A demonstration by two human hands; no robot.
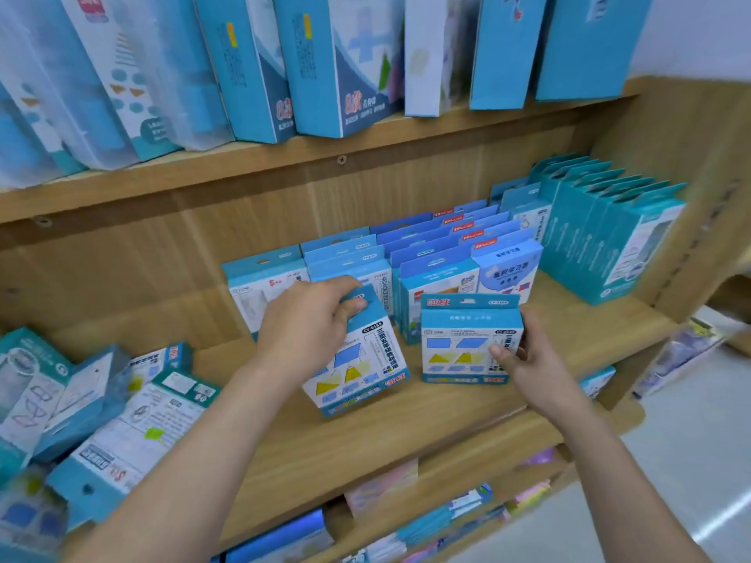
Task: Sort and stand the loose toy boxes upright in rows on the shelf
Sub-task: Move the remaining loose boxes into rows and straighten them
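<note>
My left hand (309,319) grips the top of a blue toy box with yellow and blue shapes (357,367), tilted to the left on the wooden shelf (365,432). My right hand (528,359) holds the right side of a matching box (463,347) that stands upright on the shelf. Behind both boxes, several blue boxes (447,253) stand upright in rows. A heap of loose boxes (101,408) lies flat and askew at the shelf's left end.
A row of teal boxes (609,237) stands at the right end against the side panel (699,188). Tall blue boxes (317,67) fill the shelf above. Lower shelves (447,514) hold more packets. A pale floor (691,461) shows at the lower right.
</note>
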